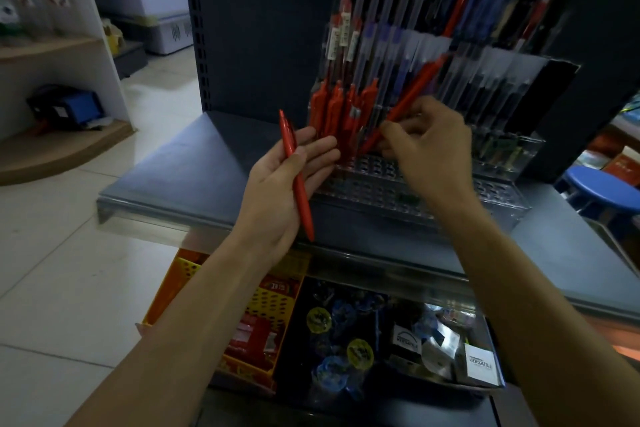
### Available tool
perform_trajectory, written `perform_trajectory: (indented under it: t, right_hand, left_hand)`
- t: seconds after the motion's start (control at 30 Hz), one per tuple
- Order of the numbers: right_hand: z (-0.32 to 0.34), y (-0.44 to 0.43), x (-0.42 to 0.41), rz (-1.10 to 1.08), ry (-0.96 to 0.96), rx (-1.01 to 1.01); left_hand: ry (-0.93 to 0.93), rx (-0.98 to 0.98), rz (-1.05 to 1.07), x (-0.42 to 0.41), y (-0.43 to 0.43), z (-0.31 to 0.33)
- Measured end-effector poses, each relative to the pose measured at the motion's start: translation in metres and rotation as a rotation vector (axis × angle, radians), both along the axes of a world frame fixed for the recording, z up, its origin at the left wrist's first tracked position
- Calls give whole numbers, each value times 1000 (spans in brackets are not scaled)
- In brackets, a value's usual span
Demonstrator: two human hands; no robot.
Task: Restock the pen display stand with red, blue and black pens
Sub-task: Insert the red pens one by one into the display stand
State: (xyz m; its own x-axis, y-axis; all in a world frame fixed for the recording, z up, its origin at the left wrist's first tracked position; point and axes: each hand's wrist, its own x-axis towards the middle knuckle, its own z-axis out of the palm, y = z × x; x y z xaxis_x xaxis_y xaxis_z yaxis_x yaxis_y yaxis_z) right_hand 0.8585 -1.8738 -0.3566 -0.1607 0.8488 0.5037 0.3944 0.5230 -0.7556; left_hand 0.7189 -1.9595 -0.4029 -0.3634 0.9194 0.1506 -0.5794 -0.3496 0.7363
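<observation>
Red pens are going in: at centre frame the right hand [427, 144] pinches a slim red plastic pen [415, 88], angled into the clear acrylic tiered display stand [381, 180]. The left hand [277, 184], fingers relaxed, cradles a second red pen [298, 180] across its palm. Next, the pinched pen's tip probably needs guiding into a free slot.

Carries red pen [296, 177] across upturned, straight-fingered left hand [280, 184], just beside clear display stand [381, 184] on grey shelf [194, 163]. Pinches second red pen [412, 97] in right hand [429, 146], slanted, lower end at slots beside row of standing red pens [332, 111].
</observation>
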Motion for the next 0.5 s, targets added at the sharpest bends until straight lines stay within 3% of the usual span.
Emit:
perform_trajectory:
  t: [0.2,0.3,0.37,0.5]
  right_hand:
    - [-8,-3,-12,-12,-372,74]
    - [-12,-4,-12,-46,-461,88]
    - [-10,-5,-12,-45,-435,79]
    - [-5,-9,-17,-65,-191,139]
  left_hand:
    - [2,-6,7,1,-1,-1]
    - [11,-7,7,1,0,-2]
    - [19,-6,13,0,-1,-2]
    - [32,-17,22,0,0,-1]
